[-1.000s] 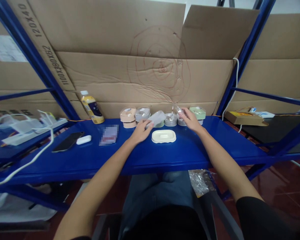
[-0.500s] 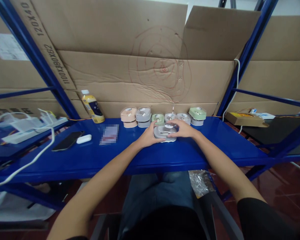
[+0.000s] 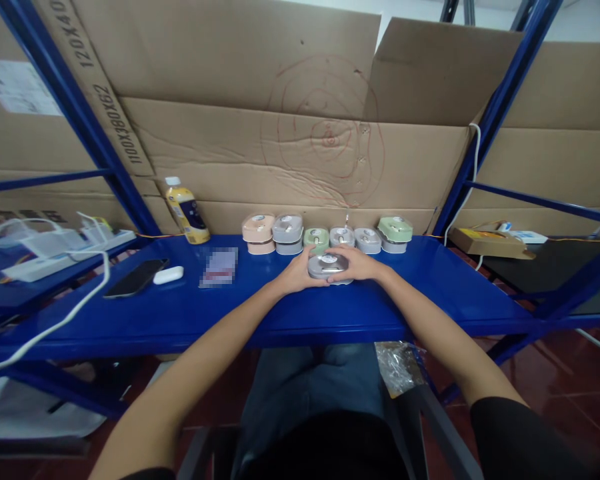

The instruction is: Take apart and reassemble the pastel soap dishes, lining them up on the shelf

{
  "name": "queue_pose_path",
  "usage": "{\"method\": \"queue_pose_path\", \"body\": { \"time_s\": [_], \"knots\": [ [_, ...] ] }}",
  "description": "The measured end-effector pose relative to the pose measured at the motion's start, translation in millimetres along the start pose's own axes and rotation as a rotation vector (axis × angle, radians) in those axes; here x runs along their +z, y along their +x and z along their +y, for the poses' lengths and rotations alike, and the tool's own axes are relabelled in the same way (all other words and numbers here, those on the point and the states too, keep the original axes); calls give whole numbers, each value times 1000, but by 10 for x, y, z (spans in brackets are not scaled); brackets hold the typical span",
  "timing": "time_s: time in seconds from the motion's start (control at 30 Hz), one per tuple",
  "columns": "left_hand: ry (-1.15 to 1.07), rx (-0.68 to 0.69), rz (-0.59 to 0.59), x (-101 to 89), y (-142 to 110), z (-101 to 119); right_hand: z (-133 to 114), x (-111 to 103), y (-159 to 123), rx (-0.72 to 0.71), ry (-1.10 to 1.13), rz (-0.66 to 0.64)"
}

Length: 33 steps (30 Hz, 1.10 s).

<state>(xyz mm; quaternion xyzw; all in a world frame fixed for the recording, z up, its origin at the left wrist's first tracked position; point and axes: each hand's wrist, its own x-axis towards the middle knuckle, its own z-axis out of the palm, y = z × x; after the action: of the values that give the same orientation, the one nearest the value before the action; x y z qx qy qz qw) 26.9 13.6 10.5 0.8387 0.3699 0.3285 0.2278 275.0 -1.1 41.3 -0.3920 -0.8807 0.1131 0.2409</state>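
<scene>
My left hand (image 3: 297, 275) and my right hand (image 3: 363, 264) are wrapped round opposite ends of a small grey box with a clear lid (image 3: 329, 265), close in front of me. The box is rounded, and a shiny strip shows under its lid. Below its right side peeks a pale edge, mostly covered, so I cannot tell what it belongs to. Just behind my fingers stand a green box (image 3: 316, 237) and two grey boxes, one of them (image 3: 367, 241) beyond my right hand.
Stacked peach boxes (image 3: 259, 235), grey boxes (image 3: 287, 233) and green-topped boxes (image 3: 395, 234) line the back of the blue shelf (image 3: 190, 320). To the left are a bottle (image 3: 189, 215), a blurred packet (image 3: 219, 267), a phone (image 3: 136, 279), a white case (image 3: 169, 275) and a cable.
My right hand has shifted a little left, its fingers drawing in along the box. The clear-lidded part has moved slightly left and down between my hands.
</scene>
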Motion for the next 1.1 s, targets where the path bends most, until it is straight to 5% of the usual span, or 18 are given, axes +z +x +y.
{"method": "queue_pose_path", "body": {
  "time_s": [0.47,0.67,0.83,0.93,1.1],
  "knots": [
    [-10,63,-24,-89,40,-66,80,-178,-63,19,149,-113],
    [-39,89,223,-71,54,-55,120,-423,-94,66,50,213],
    [222,145,261,-80,30,-20,372,-520,-118,433,-388,607],
    [403,184,178,-38,43,59,481,-440,-89,606,-594,661],
    [636,215,82,67,281,185,553,-246,8,701,-770,606]
  ]
}}
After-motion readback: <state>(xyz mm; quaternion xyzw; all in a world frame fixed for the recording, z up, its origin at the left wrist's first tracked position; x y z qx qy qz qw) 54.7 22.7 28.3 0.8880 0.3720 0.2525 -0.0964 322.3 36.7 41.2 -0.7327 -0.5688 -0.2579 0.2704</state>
